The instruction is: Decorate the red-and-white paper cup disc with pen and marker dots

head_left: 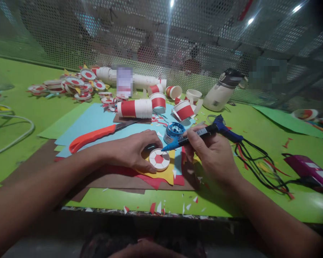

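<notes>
My left hand curls its thumb and fingers around the edge of a small round white disc. The disc carries a red hexagon and dark lines running outward, like a football. In my right hand is a black marker with a blue front end, held like a pen. Its tip is at the upper part of the disc; whether it touches I cannot tell. Yellow paper lies under the disc. Just behind the tip stands an open blue jar with white bits on top.
Left of the jar lies an orange-handled cutting tool. Stacked paper cups and cut cups are behind. Finished-looking discs pile at back left. A dark blue tool, cords and a purple device sit right. Paper scraps litter the front edge.
</notes>
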Tool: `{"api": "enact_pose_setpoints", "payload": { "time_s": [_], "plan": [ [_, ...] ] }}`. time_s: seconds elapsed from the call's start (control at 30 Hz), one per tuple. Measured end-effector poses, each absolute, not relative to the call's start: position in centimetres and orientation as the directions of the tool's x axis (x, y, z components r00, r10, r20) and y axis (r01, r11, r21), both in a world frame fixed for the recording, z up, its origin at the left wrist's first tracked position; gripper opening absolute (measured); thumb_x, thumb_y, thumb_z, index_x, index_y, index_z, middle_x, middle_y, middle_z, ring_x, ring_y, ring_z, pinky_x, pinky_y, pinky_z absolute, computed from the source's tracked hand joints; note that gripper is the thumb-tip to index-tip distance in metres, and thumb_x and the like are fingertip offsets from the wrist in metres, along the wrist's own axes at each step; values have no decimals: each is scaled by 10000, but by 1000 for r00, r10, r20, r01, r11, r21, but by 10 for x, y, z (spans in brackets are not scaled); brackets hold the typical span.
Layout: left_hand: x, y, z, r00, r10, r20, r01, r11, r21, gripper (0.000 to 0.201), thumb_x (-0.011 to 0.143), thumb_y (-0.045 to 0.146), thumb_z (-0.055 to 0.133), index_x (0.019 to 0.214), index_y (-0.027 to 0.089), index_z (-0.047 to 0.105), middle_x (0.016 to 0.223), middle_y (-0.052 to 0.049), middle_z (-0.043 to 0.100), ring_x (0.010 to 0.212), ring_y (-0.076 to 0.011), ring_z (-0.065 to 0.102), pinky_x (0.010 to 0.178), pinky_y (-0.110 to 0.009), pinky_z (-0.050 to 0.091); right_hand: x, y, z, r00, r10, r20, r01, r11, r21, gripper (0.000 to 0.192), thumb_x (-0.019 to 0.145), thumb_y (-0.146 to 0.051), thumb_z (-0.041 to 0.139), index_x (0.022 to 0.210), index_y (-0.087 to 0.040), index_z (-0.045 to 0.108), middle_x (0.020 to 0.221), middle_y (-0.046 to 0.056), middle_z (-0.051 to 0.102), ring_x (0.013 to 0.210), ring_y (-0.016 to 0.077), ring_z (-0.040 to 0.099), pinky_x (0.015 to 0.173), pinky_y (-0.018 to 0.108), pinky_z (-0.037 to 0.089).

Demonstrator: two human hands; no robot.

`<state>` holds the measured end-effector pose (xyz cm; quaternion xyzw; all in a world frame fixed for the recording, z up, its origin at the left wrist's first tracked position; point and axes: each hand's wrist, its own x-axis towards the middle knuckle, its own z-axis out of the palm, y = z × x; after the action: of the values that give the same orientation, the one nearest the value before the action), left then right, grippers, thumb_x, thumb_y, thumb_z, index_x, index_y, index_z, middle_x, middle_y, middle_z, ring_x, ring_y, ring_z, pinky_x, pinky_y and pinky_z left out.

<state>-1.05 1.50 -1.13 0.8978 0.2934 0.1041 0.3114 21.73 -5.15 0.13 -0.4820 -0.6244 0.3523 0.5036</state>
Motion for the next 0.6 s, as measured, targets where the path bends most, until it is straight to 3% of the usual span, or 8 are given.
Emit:
{"api": "enact_pose_setpoints", "payload": {
  "time_s": [0.2, 0.4, 0.6],
  "plan": [
    [-8, 14, -13, 809, 587, 19, 458, -651, 606, 505, 733, 470, 783, 1110, 203, 580, 1104, -50, 569, 989, -233, 547, 874, -352, 469, 214, -57, 3, -82, 885, 459, 443, 445, -778, 294, 912, -507, 706, 816, -232, 665, 689, 4, 610, 549, 145, 533, 514, 295, 451],
    [-9, 15, -15, 828, 558, 48, 426, -683, 594, 469, 761, 450, 766, 1115, 194, 596, 1076, -47, 571, 979, -230, 541, 860, -345, 456, 213, -56, -3, -175, 834, 524, 485, 536, -691, 119, 940, -337, 678, 889, -231, 664, 772, 5, 688, 651, 156, 630, 635, 301, 525],
    [-9, 15, -14, 834, 548, 54, 413, -687, 597, 443, 762, 441, 754, 1091, 183, 606, 1049, -49, 571, 970, -235, 539, 839, -344, 450, 211, -52, -5, -206, 800, 563, 507, 580, -638, 89, 946, -274, 677, 884, -211, 664, 755, -2, 689, 625, 139, 633, 616, 271, 524]
  ]
}}
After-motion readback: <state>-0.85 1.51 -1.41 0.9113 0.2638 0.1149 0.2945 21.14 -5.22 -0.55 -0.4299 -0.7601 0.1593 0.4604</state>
